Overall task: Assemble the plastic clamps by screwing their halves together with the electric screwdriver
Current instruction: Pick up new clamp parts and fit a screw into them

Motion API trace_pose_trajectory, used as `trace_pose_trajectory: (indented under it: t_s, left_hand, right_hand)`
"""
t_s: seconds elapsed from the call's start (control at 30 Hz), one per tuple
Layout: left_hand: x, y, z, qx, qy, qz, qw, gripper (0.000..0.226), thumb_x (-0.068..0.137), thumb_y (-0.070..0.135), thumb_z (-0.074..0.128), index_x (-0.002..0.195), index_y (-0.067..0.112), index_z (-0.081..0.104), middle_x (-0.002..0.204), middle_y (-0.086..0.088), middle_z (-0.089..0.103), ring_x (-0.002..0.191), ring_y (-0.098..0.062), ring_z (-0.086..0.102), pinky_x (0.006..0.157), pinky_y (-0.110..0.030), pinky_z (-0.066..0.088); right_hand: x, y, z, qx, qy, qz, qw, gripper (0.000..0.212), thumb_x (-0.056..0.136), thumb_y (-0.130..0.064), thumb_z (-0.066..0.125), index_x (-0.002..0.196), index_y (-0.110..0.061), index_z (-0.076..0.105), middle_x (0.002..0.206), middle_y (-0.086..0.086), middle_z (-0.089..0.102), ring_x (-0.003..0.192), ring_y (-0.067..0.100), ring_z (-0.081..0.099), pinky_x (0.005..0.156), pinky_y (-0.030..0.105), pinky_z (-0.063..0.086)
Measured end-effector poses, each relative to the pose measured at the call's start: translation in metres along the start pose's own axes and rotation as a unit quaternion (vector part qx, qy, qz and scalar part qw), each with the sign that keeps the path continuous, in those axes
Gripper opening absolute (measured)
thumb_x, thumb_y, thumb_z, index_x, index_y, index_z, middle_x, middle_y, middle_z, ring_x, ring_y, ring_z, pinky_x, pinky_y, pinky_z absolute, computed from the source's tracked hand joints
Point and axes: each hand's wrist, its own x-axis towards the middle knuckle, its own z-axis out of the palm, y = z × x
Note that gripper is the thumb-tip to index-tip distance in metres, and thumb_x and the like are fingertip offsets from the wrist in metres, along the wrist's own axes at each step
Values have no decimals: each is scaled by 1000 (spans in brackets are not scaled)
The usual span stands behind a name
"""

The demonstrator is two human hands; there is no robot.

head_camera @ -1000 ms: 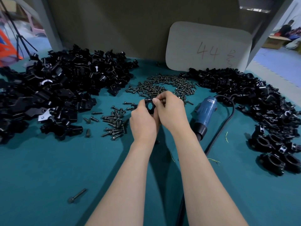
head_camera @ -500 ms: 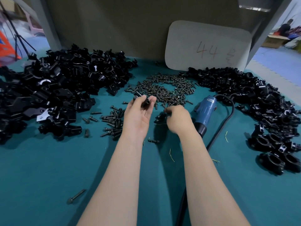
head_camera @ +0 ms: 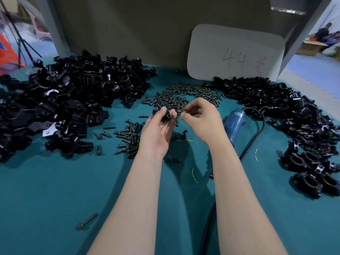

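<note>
- Left hand holds the clamp at curled fingertips, above the table.
- Right hand pinches what looks like a screw just beside it; it likely goes into the clamp's hole next.
- Screwdriver lies untouched, needed afterwards.

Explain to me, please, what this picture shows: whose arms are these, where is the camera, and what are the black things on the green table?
No machine here: a person works with bare hands, and the camera sits on their head, looking down. The left hand holds a black clamp; the right hand pinches what looks like a screw beside it. On the table lie clamp halves at left, loose screws in the middle, finished clamps at right, and a blue screwdriver with its cable, untouched.
</note>
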Motion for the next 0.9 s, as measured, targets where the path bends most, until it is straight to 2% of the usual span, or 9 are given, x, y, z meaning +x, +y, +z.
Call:
trace_pose_trajectory:
  t_s: [0.1,0.17,0.27,0.4,0.47,0.57,0.73,0.83,0.9]
  left_hand:
    - [0,0,1,26,11,24,999,6,91,6,63,97,4,61,85,-13,70,71,-16,70,66,-21,59]
    - [-1,-2,2,48,18,36,998,3,90,6,64,89,8,62,76,-8,72,68,-13,70,66,-20,58]
    - [-1,-3,3,71,13,46,996,5,90,5,64,89,10,63,71,-3,72,69,-10,70,67,-18,57]
    - [-1,-7,3,135,3,79,988,6,92,6,62,89,11,62,81,-3,69,79,-12,66,74,-18,57]
    - [-1,-10,4,199,8,116,973,4,93,8,62,90,11,62,89,-5,66,85,-15,63,81,-21,56]
    - [-1,-14,3,298,36,187,935,2,92,12,63,93,11,63,87,-2,65,83,-15,60,83,-26,53]
    - [0,-19,4,363,46,267,892,18,93,10,62,110,7,60,87,1,65,71,1,60,60,-7,46]
    - [0,-19,3,381,74,284,877,17,93,15,62,107,4,63,85,1,65,71,-4,59,58,-6,43]
    - [-1,-18,3,383,84,278,877,12,94,19,62,97,8,64,80,4,64,68,-4,58,59,-7,43]
  right_hand:
    - [-2,-5,-1,14,-34,-13,999,20,83,-13,69,78,-28,57,74,-10,61,62,1,55,66,15,50]
    - [-2,-6,0,-1,-52,-16,999,19,83,-12,70,78,-26,58,76,-8,64,70,8,59,74,23,54]
    - [-1,-6,2,-15,-61,-17,998,20,83,-11,71,78,-25,58,79,-7,66,77,13,64,80,28,55]
    - [-2,-5,4,-73,-52,-33,995,21,84,-14,70,75,-27,56,77,-11,62,71,3,57,70,15,48]
    - [-2,-5,8,-98,-46,-33,994,19,84,-13,69,77,-25,56,75,-11,60,70,6,56,67,17,47]
    - [-1,-6,17,-98,-42,1,994,18,87,-15,65,77,-23,53,79,-1,66,76,16,62,67,25,50]
    - [-4,-6,21,-66,-21,53,996,13,93,-12,55,82,-16,59,80,11,71,79,21,68,68,29,53]
    - [-4,-9,23,-93,-50,44,993,12,95,-13,52,97,-12,64,88,10,70,85,22,67,75,32,55]
    - [-4,-10,25,-110,-51,35,992,14,97,-15,51,101,-10,63,92,11,69,86,24,66,78,38,55]
